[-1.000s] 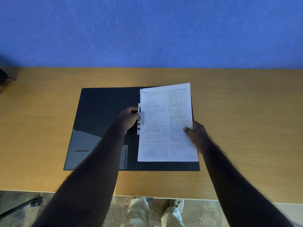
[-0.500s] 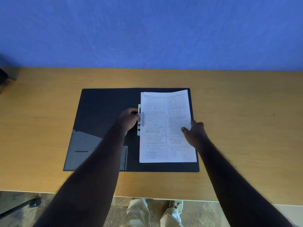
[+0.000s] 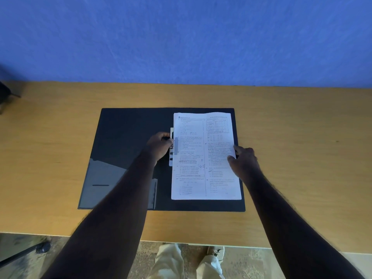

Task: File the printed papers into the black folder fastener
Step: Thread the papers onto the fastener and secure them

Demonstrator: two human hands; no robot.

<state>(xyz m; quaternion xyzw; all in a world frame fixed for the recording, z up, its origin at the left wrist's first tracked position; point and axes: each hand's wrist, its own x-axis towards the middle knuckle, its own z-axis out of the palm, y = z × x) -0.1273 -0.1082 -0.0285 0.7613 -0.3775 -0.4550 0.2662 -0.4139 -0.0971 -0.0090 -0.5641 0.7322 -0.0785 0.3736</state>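
A black folder (image 3: 128,133) lies open on the wooden table (image 3: 302,158). The printed papers (image 3: 201,158) lie on its right half, squared with the folder. At the spine sits the fastener clip (image 3: 174,147), a grey bar over a pale strip, at the papers' left edge. My left hand (image 3: 159,144) is closed around the fastener clip. My right hand (image 3: 242,158) pinches the papers' right edge, thumb on top.
The folder's left inside flap has a glossy grey pocket (image 3: 104,184). A dark object (image 3: 6,93) sits at the table's far left edge. A blue wall (image 3: 181,37) rises behind the table. My legs and a shoe (image 3: 217,253) show below the table's front edge.
The papers, tilted and overhanging the folder's top edge before, have been slid down and straightened onto the right half. My right hand moved up their right edge. My left hand stayed at the clip.
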